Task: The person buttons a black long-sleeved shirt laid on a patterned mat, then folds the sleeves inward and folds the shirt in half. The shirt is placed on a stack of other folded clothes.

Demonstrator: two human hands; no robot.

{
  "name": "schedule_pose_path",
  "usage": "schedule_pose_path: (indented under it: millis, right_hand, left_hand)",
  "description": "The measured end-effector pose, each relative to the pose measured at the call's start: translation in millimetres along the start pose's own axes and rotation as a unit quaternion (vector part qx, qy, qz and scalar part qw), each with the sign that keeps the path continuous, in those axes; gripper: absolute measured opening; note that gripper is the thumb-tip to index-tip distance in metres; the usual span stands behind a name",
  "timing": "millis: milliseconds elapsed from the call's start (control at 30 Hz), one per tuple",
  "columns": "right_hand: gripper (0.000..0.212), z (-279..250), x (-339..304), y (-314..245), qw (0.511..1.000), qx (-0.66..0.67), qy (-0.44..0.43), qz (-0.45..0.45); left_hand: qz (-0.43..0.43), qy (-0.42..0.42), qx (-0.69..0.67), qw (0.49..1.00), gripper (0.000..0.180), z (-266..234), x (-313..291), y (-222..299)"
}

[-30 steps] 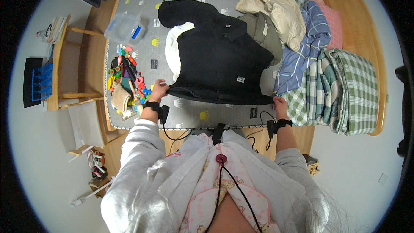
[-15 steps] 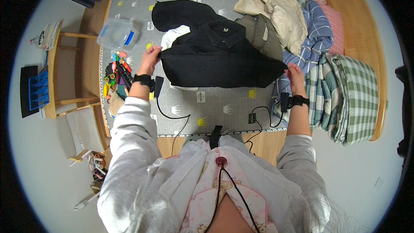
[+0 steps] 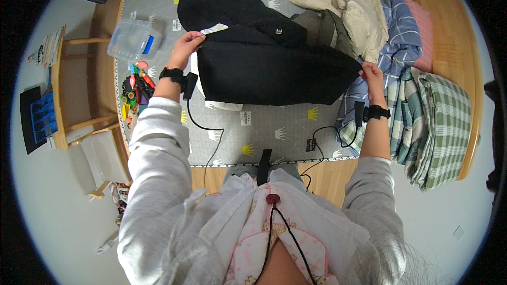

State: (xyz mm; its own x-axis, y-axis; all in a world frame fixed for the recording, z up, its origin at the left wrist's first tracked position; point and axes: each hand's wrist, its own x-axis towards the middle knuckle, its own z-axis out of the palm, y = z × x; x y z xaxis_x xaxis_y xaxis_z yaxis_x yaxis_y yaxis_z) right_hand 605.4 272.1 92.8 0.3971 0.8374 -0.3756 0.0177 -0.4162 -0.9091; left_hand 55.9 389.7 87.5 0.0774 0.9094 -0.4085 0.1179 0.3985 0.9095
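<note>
A black collared shirt (image 3: 269, 71) is stretched out flat between my hands over the bed, with a small label showing near its collar. My left hand (image 3: 188, 46) pinches its left edge, beside a folded black part that lies toward the far side. At the right end, my right hand (image 3: 373, 77) pinches a corner of the same black cloth. Something white (image 3: 222, 105), perhaps another garment, peeks out from beneath the shirt; most of it is hidden. Both wrists wear black straps with small devices and cables.
To the right lie a cream jacket (image 3: 338, 0), an olive-grey garment (image 3: 322, 29), a blue checked quilt (image 3: 401, 26) and folded green plaid bedding (image 3: 443, 126). On the left are a clear plastic box (image 3: 127, 39) and several colourful toys (image 3: 138, 87). Cables cross the grey bed cover (image 3: 274, 126).
Both hands have moved slightly apart and the left has shifted farther away. The black shirt is spread wider, and its near part has folded up over the collar area.
</note>
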Motion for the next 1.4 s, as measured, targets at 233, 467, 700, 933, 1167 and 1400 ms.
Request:
schedule_pose_path:
  millis: [233,467,700,933,1167,1400]
  right_hand:
    - [0.016,38.6,15.2,-6.3,0.854,-0.486,0.101,-0.155]
    - [0.025,155.1,19.7,-15.9,0.851,-0.354,-0.032,-0.386]
    - [0.041,204.7,27.5,-9.6,0.762,-0.63,-0.081,-0.126]
    - [0.063,194.3,25.1,-28.0,0.76,-0.605,-0.229,0.064]
    - [0.068,184.0,31.3,-31.4,0.776,-0.511,-0.348,0.125]
    - [0.045,173.4,26.4,-48.6,0.787,-0.441,-0.43,0.027]
  left_hand:
    - [0.028,0.068,0.399,0.914,0.031,16.2,39.3,-24.5]
    - [0.246,0.05,0.485,0.838,0.042,98.6,47.7,-6.4]
    - [0.21,-0.146,0.551,0.794,0.069,156.1,44.9,-9.1]
    - [0.19,-0.136,0.545,0.805,0.036,154.6,46.4,-17.6]
    - [0.283,-0.192,0.38,0.859,0.024,145.5,43.3,-12.9]
    - [0.253,-0.259,0.29,0.886,0.024,135.4,39.5,1.5]
